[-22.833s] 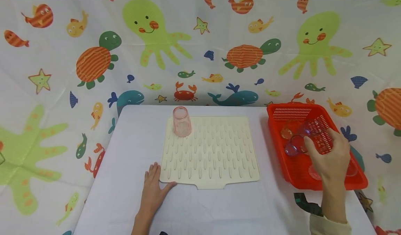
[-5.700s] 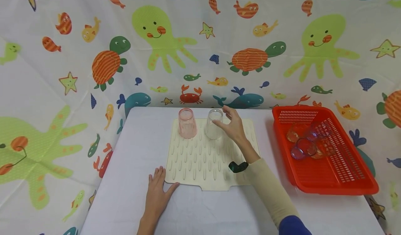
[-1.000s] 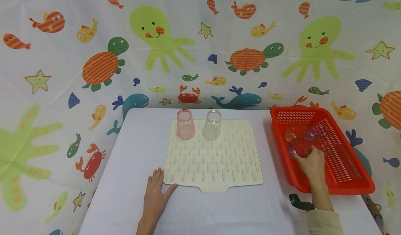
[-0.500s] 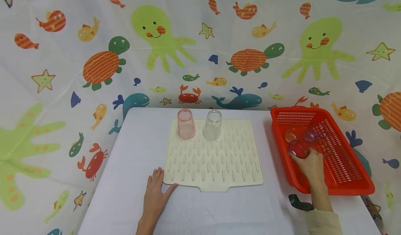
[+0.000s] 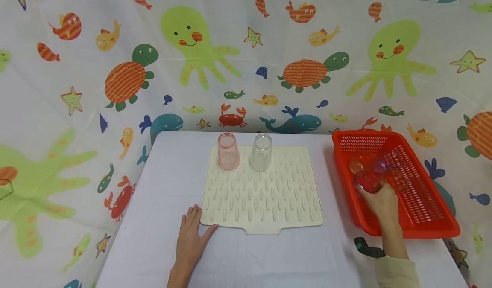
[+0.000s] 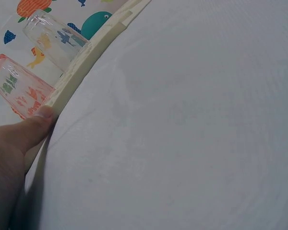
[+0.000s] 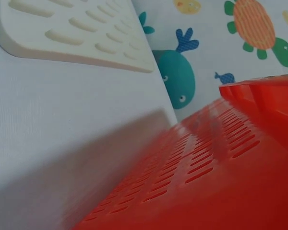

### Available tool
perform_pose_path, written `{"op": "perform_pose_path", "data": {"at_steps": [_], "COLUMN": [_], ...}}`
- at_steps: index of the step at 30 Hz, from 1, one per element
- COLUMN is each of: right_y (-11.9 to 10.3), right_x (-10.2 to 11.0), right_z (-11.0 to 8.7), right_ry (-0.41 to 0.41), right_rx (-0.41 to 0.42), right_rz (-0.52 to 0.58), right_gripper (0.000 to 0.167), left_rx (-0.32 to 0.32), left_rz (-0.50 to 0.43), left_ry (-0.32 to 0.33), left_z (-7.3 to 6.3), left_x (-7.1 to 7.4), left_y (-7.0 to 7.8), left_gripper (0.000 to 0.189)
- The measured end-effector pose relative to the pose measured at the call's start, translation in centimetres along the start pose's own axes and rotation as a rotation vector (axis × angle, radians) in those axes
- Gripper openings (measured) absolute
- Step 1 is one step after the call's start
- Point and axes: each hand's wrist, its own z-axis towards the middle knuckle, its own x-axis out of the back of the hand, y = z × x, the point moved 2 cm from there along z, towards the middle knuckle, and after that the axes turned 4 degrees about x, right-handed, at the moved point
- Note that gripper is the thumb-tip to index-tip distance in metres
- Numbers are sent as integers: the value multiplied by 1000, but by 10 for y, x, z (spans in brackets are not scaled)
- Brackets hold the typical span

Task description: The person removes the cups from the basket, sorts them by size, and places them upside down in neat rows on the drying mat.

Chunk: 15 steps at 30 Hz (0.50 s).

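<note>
"Gripping what with the right hand (image 5: 380,205)?"

"Holding a violet-tinted transparent glass (image 5: 366,182) between thumb and curled fingers, spread just to its width. Can't make out every fingertip."

"Located where?"

"Inside the red slotted plastic basket (image 5: 417,227), near its left wall. Placed close to a see-through amber glass (image 5: 356,165) and a bluish-purple glass (image 5: 379,166)."

"Doing what with the left hand (image 5: 190,241)?"

"Holding nothing. Resting on the white cloth-covered table (image 5: 300,258) with relaxed, straight fingers and thumb stretched away from them. Touching the near left corner of the cream ribbed drying mat (image 5: 265,202), thumb on its near edge per left wrist view."

"Seeing what on the mat?"

"Counting two, standing at the far side: a pink transparent glass (image 5: 228,153) by the left corner, then a colourless transparent glass (image 5: 262,155) just to its right, apart."
</note>
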Motion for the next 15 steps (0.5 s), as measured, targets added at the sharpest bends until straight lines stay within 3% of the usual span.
{"op": "perform_pose_path", "data": {"at_steps": [15], "right_y": [-8], "right_x": [5], "right_z": [-6], "right_ry": [110], "right_rx": [-39], "right_rz": [72], "right_gripper": [89], "left_rx": [-2], "left_rz": [6], "left_ry": [3], "left_z": [1], "left_x": [1], "left_y": [0], "left_gripper": [90]}}
